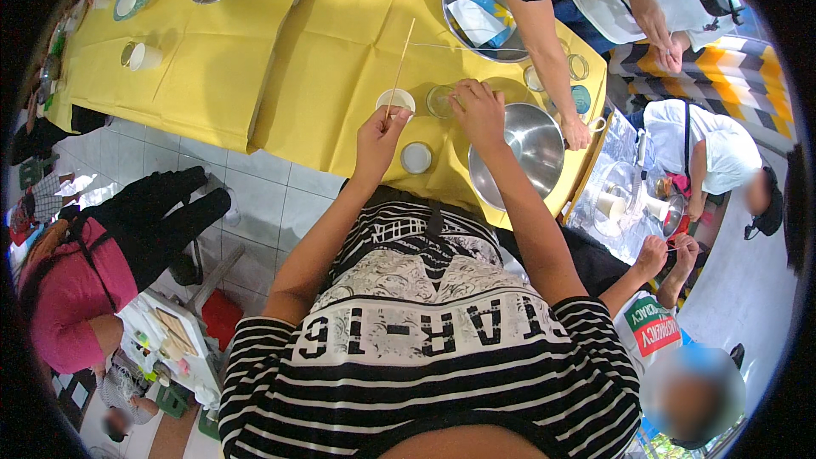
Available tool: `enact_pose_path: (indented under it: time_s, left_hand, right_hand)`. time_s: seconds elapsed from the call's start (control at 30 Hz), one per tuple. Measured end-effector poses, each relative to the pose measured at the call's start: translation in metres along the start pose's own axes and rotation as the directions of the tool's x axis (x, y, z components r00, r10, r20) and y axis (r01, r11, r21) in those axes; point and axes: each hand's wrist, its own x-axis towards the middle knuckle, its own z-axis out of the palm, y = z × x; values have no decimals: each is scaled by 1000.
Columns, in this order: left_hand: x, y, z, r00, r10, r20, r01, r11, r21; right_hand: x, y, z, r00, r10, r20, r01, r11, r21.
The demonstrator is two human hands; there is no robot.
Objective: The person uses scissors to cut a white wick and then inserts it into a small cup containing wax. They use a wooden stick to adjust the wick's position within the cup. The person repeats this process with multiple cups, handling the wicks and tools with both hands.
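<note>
My left hand [378,143] pinches a thin wooden stick [402,59], which slants up over the yellow table. Right behind those fingers stands a white cup [394,100], partly hidden by them. My right hand [481,115] has its fingers curled at the right side of a small clear glass jar [439,102], apparently gripping it; the fingertips are partly hidden. Near my body, between both forearms, lies a round pale lid [416,157]. A large steel bowl [527,157] sits beside my right forearm, partly under it.
Yellow paper [331,51] covers the table. A second steel bowl [459,13] at the back holds a blue and white packet. Another person's arm [544,59] reaches down beside the large bowl. Several jars stand around it. Other people work on the right.
</note>
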Motion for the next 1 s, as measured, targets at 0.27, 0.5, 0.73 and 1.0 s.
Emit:
enact_pose_path:
  time_s: [0.27, 0.5, 0.73, 1.0]
  left_hand:
    - [1, 0, -1, 1000, 6, 2, -6, 1000, -2]
    - [0, 4, -1, 1000, 2, 11, -2, 1000, -5]
    - [2, -2, -4, 1000, 16, 20, -16, 1000, -3]
    - [-2, 4, -5, 1000, 10, 9, -10, 1000, 3]
  right_hand:
    - [-4, 1, 2, 1000, -4, 15, 5, 1000, -11]
    - [-3, -2, 0, 1000, 0, -10, 0, 1000, 8]
    - [-4, -5, -1, 1000, 8, 1, -8, 1000, 6]
    - [-3, -8, -3, 1000, 14, 15, -14, 1000, -4]
